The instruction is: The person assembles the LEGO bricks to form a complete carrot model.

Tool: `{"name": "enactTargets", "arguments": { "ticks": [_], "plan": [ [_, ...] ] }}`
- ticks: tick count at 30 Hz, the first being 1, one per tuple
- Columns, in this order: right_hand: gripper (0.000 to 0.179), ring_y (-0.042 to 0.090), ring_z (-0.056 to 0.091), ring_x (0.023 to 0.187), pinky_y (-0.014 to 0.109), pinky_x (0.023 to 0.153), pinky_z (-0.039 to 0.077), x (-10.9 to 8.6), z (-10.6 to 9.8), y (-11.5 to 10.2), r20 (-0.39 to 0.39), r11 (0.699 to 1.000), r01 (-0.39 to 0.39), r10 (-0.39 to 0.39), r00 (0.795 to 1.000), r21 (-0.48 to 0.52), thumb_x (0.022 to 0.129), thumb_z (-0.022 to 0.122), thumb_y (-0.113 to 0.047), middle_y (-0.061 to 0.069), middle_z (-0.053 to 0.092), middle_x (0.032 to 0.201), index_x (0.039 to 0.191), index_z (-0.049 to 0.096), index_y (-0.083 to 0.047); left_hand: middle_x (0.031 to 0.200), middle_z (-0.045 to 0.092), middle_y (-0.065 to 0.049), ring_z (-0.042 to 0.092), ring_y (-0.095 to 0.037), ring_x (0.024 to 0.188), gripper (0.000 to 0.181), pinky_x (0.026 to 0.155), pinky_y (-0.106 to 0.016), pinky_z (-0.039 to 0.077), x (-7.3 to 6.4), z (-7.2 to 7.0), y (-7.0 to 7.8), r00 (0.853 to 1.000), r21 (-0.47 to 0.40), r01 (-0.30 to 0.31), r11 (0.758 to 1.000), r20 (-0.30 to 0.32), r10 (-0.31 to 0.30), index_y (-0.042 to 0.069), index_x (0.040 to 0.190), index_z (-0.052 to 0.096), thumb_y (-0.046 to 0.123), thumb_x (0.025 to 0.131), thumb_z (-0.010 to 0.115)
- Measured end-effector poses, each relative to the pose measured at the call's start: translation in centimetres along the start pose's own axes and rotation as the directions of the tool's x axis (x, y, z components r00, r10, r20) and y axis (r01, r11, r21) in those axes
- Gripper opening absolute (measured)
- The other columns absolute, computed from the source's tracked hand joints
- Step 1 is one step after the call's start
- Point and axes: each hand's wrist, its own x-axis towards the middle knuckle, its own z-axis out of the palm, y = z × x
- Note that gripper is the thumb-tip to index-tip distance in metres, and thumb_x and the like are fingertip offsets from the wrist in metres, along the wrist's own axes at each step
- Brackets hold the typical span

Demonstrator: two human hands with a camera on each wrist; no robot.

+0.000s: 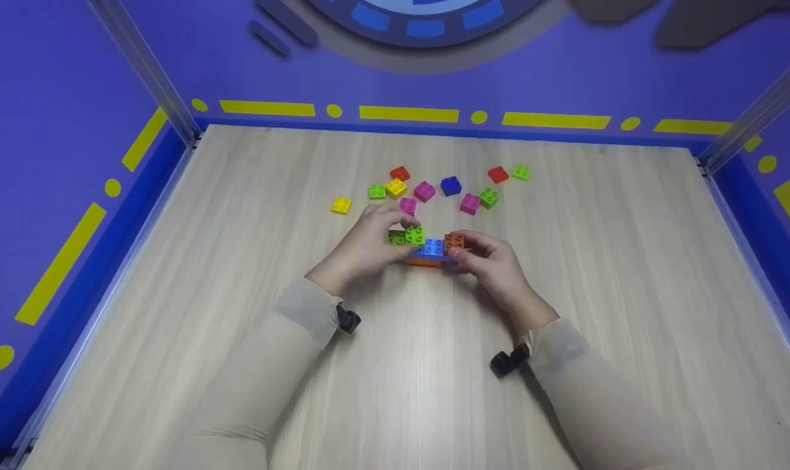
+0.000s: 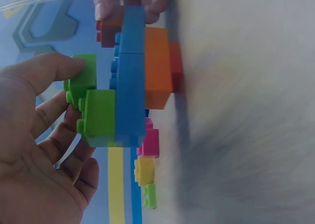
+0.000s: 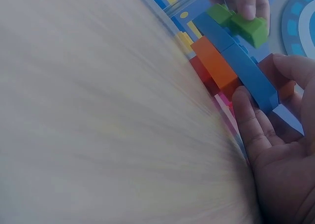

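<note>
A stack of toy building bricks stands between the hands: a red brick (image 2: 175, 66) lowest, an orange brick (image 2: 157, 69) over it, then a row of blue bricks (image 2: 130, 86). One green brick (image 2: 101, 113) sits on the left end of the blue row. My left hand (image 1: 371, 240) pinches a second green brick (image 1: 414, 235) between thumb and fingers, beside the first and raised over the blue studs. At the right end, my right hand (image 1: 496, 264) grips the stack around a brown brick (image 1: 454, 243), its fingers also against the blue row's side (image 3: 256, 81).
Loose bricks lie behind the stack, among them a yellow one (image 1: 341, 205), a dark blue one (image 1: 451, 185), a pink one (image 1: 470, 203) and a red one (image 1: 497, 174). Blue panels (image 1: 421, 91) wall in the pale wooden table (image 1: 395, 378) at its back and sides.
</note>
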Motion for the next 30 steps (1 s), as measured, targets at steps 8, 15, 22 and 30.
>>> {"name": "enactTargets", "arguments": {
  "ticks": [8,15,22,30],
  "plan": [
    [0.050,0.019,0.077,0.118,0.033,0.096,0.069,-0.1,0.4,0.2,-0.001,1.000,-0.010,0.010,1.000,0.013,0.108,0.077,-0.018,0.021,0.069,0.148,0.153,0.067,-0.001,0.166,0.057,-0.003,0.041,-0.027,0.163,0.036,0.140,-0.052,0.033,-0.5,0.6,-0.5,0.999,0.031,0.025,0.999,0.028,-0.026,0.022,0.141,0.076,0.025,0.106,0.082],
    [0.049,0.019,0.078,0.116,0.032,0.096,0.069,0.0,0.4,0.0,-0.004,1.000,-0.014,0.014,1.000,0.000,0.108,0.077,-0.019,0.021,0.070,0.147,0.154,0.067,-0.002,0.164,0.061,-0.002,0.044,-0.025,0.163,0.033,0.141,-0.050,0.032,-0.5,0.5,-0.1,1.000,0.066,0.020,0.998,0.020,-0.021,0.020,0.139,0.075,0.023,0.107,0.081],
    [0.049,0.020,0.077,0.119,0.031,0.098,0.069,0.1,0.2,-0.1,0.004,1.000,-0.007,0.007,1.000,-0.019,0.110,0.076,-0.023,0.020,0.069,0.149,0.154,0.067,-0.004,0.152,0.068,0.003,0.051,-0.023,0.157,0.033,0.139,-0.048,0.034,-0.2,0.4,0.5,0.999,0.197,-0.017,0.980,0.035,0.010,0.019,0.139,0.074,0.025,0.108,0.080],
    [0.053,0.019,0.075,0.122,0.030,0.099,0.068,0.1,0.1,-0.2,0.006,0.999,0.000,0.001,1.000,-0.034,0.110,0.078,-0.028,0.020,0.068,0.149,0.155,0.066,-0.004,0.155,0.066,0.003,0.051,-0.023,0.158,0.034,0.139,-0.046,0.036,0.0,0.5,0.6,0.999,0.224,-0.018,0.975,0.047,0.008,0.019,0.142,0.073,0.024,0.109,0.078]
  ]
}}
